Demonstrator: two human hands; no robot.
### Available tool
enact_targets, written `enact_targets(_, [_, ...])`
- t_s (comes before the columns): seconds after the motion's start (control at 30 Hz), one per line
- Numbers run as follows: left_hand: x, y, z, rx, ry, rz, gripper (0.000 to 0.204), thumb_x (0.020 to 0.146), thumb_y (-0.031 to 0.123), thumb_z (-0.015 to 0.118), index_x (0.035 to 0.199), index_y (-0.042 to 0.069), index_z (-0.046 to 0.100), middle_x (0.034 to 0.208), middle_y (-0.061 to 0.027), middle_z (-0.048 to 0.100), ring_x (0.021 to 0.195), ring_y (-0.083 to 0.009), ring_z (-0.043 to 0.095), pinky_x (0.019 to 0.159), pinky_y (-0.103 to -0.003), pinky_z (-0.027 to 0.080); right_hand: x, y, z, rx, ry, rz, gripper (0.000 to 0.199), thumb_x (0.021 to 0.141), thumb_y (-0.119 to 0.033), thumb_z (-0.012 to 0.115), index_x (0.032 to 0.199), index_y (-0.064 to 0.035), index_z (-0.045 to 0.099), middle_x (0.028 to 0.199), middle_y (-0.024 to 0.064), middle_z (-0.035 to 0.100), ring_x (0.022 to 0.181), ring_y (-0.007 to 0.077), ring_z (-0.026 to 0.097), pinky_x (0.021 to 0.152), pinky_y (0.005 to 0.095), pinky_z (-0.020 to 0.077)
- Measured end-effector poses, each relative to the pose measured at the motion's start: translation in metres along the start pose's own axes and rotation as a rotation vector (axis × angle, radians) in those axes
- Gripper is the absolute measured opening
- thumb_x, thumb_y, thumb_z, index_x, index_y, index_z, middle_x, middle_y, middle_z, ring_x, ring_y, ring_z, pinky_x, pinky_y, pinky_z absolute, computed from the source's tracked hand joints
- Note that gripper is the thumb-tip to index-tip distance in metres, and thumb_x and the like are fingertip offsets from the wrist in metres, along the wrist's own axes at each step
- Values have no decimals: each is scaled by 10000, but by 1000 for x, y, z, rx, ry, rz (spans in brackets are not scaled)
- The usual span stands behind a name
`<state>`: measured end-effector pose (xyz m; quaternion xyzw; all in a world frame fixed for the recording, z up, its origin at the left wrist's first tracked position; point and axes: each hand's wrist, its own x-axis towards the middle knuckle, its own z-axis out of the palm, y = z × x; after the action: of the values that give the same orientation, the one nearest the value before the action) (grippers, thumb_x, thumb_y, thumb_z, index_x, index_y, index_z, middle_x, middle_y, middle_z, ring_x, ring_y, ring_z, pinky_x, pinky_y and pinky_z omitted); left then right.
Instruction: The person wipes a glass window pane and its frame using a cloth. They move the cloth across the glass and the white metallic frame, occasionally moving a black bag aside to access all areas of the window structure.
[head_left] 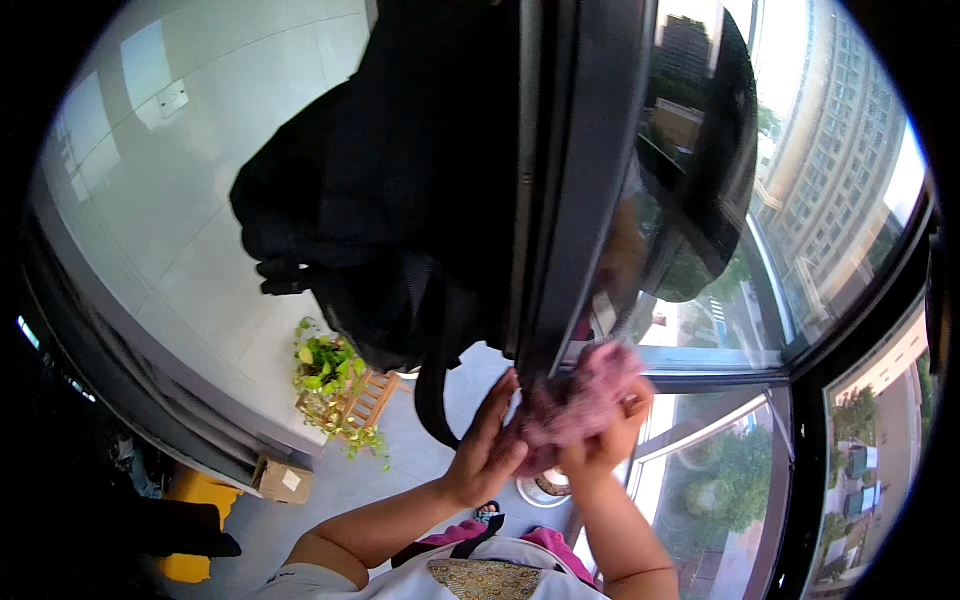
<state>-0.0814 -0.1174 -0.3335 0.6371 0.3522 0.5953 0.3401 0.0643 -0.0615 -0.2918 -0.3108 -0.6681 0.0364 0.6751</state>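
A crumpled pink cloth (pixel 568 408), slightly blurred, is bunched between my two hands at the lower end of a dark vertical window frame (pixel 575 200). My right hand (pixel 612 432) grips the cloth from its right side, fingers curled into it. On the other side, my left hand (pixel 482 450) has its fingers pointing up along the cloth's left edge, with a fold of it between fingers and thumb. Close above my left hand dangles the strap (pixel 432 400) of a large black bag (pixel 350 190), which hangs beside the frame.
Glass panes (pixel 700 480) on the right look out on buildings and trees. A leafy plant (pixel 325 360) stands by a slatted wooden stand (pixel 370 400) below the bag. A cardboard box (pixel 284 480) and a yellow item (pixel 195 500) lie lower left, near a pale tiled wall (pixel 190 200).
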Motion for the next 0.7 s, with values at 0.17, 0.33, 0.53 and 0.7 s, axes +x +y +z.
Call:
enact_targets(0.17, [-11,26,5,56,42,84,670,969,281,541,1457,-75,252,1527,-244,257,1426,-345,253,1161,-403,183,50,4,24,-205,-53,-59,537,713,-50,665,1246,-39,600,1092,237,482,945,402,526,844,418,450])
enact_targets(0.33, [-29,39,8,4,121,-100,660,984,279,539,1479,-35,237,1545,-202,238,1408,-312,303,1138,-417,252,-15,13,11,-273,-197,138,483,702,-82,682,1184,-80,653,1085,210,542,930,405,582,804,428,482])
enact_targets(0.53, [-42,35,20,-279,187,-118,831,963,391,557,1526,4,84,1567,-155,194,1428,-256,248,1149,-403,215,-3,-29,-17,330,-292,285,338,672,-47,640,1005,-24,700,965,172,590,882,314,591,794,368,469])
enact_targets(0.7, [-62,44,18,-353,381,-121,571,976,274,549,1410,-20,322,1360,-101,462,1266,-201,434,1081,-356,335,-22,-56,-14,653,-795,347,532,733,-70,716,1246,2,592,1136,205,556,988,311,565,846,357,465])
